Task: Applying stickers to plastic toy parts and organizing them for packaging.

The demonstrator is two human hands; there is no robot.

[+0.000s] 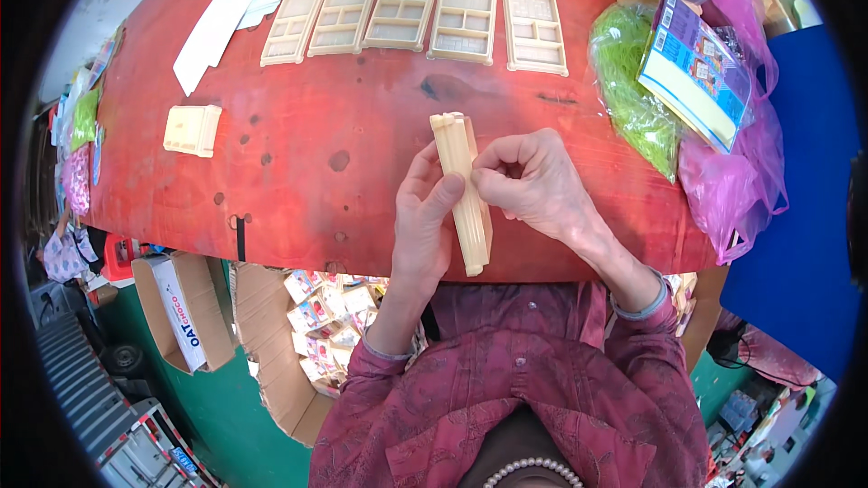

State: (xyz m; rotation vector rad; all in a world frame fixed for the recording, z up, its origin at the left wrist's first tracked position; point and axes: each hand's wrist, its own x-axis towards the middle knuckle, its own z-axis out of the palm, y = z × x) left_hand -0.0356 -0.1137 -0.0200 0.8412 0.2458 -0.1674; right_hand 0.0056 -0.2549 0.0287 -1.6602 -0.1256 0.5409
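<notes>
A cream plastic tray-like piece (463, 194) stands on its long edge over the near part of the red table, so its open face is hidden from me. My left hand (423, 208) is closed around its left side, the thumb lying along the ridged edge. My right hand (533, 181) is closed too, with thumb and forefinger pinched at the right side of the same piece. Whether anything small sits in that pinch cannot be seen. Beyond my hands, several similar cream trays with divided compartments (396, 33) lie in a row.
A small stack of cream plastic parts (191, 131) sits on the left. White card strips (217, 36) lie at the far left. On the right are a bag of green shredded filler (624, 81), printed sheets (701, 72) and a pink plastic bag (732, 190). A carton (280, 380) of small packages stands below the table edge.
</notes>
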